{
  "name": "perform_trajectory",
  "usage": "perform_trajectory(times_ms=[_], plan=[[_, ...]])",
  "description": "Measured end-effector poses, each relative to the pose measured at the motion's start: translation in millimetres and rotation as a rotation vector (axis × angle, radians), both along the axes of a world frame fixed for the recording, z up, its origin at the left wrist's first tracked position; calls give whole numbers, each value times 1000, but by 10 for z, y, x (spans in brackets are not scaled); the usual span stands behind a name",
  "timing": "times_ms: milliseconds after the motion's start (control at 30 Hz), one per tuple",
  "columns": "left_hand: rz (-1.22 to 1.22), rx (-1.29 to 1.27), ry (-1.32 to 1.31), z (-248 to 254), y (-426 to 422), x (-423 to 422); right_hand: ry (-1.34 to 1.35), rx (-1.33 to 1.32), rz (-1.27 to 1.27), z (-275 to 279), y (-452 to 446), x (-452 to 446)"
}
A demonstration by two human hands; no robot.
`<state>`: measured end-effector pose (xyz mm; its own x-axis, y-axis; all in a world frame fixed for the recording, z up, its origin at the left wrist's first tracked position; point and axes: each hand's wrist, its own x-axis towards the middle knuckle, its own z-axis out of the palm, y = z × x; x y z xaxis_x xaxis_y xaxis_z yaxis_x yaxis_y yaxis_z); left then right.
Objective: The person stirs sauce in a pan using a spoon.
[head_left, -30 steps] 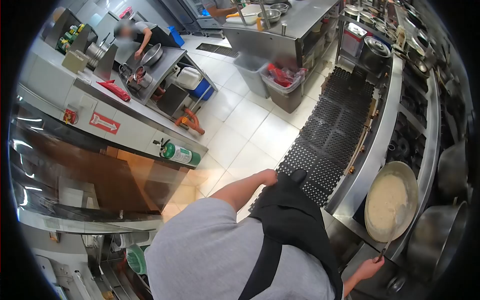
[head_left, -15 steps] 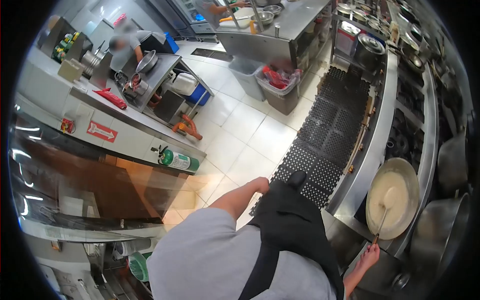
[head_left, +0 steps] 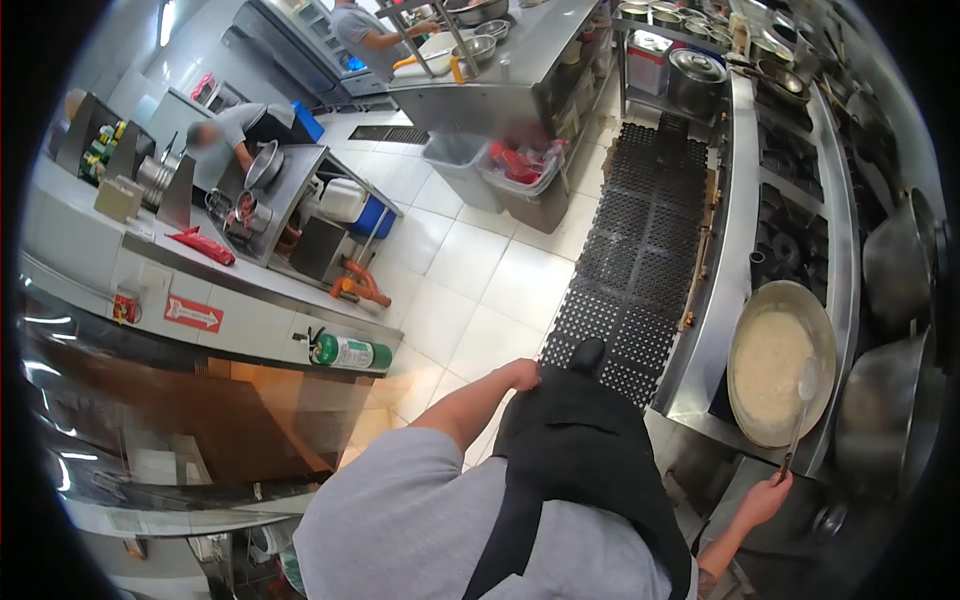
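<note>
My right hand is wrapped around the ladle, my left hand curls by my apron, its hold unclear, and the mixture fills the pan on the stove, stirring seemingly unfinished.

Right hand holds 1 ladle over a pan of pale mixture.

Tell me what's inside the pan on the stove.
The pan holds a pale mixture; a utensil gripped in the right hand reaches into the pan. The mixture covers the pan's bottom, so that cannot be seen.
</note>
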<state>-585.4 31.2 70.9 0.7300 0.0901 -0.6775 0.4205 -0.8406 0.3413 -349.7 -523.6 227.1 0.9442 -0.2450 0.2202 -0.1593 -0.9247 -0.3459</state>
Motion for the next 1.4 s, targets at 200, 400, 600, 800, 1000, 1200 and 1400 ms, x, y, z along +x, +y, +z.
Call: perform_trajectory(times_ms=[200, 400, 600, 800, 1000, 1200, 1400], plan=[[202, -3, -124, 41, 66, -129, 100, -15, 91, -293, 30, 65], [89, 82, 12, -113, 124, -316, 378, 1065, -256, -533, 133, 102], [182, 15, 28, -114, 51, -405, 156, 828, 30, -396, -1, 17], [171, 23, 24, -47, 23, -343, -147, 171, 177, 22, -2, 38], [33, 69, -143, -71, 71, -234, -38, 43, 113, 8, -103, 189], [134, -117, -262, -197, 102, -275, 128, -95, -15, 388, 192, 142], [87, -174, -90, -27, 48, -542, 84, -14, -150, 124, 235, 161]])
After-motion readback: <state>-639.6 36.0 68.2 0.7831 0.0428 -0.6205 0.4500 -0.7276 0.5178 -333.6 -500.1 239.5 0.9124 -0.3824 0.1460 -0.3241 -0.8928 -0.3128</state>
